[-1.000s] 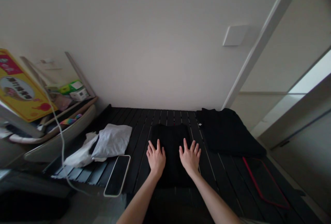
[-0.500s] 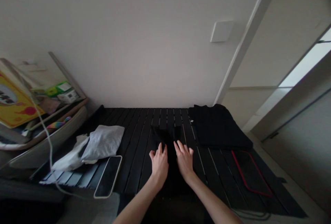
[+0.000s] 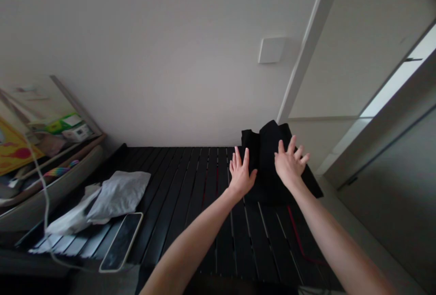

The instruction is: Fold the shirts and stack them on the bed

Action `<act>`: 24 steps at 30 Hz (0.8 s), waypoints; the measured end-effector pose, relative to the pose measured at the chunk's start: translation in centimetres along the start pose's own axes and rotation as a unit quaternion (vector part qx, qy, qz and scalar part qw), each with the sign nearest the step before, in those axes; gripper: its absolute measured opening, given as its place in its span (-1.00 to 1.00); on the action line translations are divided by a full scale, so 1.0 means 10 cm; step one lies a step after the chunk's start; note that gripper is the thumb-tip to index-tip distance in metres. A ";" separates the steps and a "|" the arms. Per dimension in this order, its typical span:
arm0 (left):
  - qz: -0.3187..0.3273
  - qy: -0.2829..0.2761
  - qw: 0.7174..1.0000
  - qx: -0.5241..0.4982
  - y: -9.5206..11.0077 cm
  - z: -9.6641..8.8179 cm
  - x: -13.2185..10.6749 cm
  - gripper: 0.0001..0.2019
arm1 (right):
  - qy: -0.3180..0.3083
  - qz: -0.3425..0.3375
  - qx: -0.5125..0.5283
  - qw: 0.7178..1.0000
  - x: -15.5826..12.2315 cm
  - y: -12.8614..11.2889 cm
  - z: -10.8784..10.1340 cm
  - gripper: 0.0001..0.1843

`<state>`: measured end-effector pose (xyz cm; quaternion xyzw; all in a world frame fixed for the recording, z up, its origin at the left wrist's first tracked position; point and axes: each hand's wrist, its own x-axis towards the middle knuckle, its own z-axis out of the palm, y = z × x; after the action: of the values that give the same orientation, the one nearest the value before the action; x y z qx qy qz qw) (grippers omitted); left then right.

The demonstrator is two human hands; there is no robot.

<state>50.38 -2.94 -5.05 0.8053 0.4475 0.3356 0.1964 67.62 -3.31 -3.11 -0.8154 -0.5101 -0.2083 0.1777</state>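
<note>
Both hands are open with spread fingers and grip nothing: the left hand [image 3: 241, 176] stands at the side of the folded black clothes [image 3: 267, 181] on the far right corner of the slatted tabletop [image 3: 190, 195], and the right hand [image 3: 289, 162] lies against them, seemingly only to steady the pile.

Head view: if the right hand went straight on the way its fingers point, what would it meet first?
Most likely the black clothing, which the right hand overlaps in this view. Depth is unclear, so the hand may be resting on it or just above it.
</note>
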 end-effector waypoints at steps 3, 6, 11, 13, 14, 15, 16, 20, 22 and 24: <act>0.001 -0.033 0.998 0.059 -0.13 0.12 -0.19 -0.29 | -0.082 -0.016 -0.025 0.996 -0.18 0.12 0.49 -0.39; -0.016 -0.097 0.988 0.118 -0.41 0.16 -0.54 -0.39 | -0.215 -0.044 -0.013 0.976 -0.57 0.14 0.97 -0.37; -0.083 -0.122 0.968 0.203 -1.03 -0.12 -1.04 -0.46 | -0.214 -0.028 -0.030 0.976 -0.89 0.17 1.30 -0.34; -0.113 -0.098 0.958 0.247 -1.30 -0.39 -1.17 -0.50 | -0.208 -0.033 -0.038 0.977 -0.90 0.18 1.33 -0.34; -0.133 -0.081 0.950 0.270 -1.44 -0.56 -1.23 -0.52 | -0.201 -0.034 -0.042 0.978 -0.90 0.19 1.34 -0.34; -0.154 -0.060 0.941 0.295 -1.59 -0.75 -1.29 -0.54 | -0.192 -0.035 -0.047 0.980 -0.91 0.19 1.36 -0.35; -0.182 -0.038 0.929 0.321 -1.74 -0.96 -1.34 -0.55 | -0.182 -0.034 -0.050 0.981 -0.93 0.19 1.38 -0.35; -0.302 0.016 0.848 0.435 -2.33 -1.82 -1.57 -0.49 | -0.163 -0.023 -0.044 0.985 -1.02 0.17 1.46 -0.35; -0.382 0.021 0.794 0.473 -2.57 -2.18 -1.69 -0.47 | -0.162 -0.016 -0.036 0.986 -1.06 0.14 1.45 -0.34; -0.409 0.012 0.776 0.481 -2.74 -2.41 -1.79 -0.51 | -0.164 -0.008 -0.032 0.986 -1.10 0.11 1.42 -0.34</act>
<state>10.24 -3.55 -11.65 0.5322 0.8400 -0.0257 -0.1026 66.50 -4.98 -21.00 -0.8397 -0.5320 -0.0891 0.0632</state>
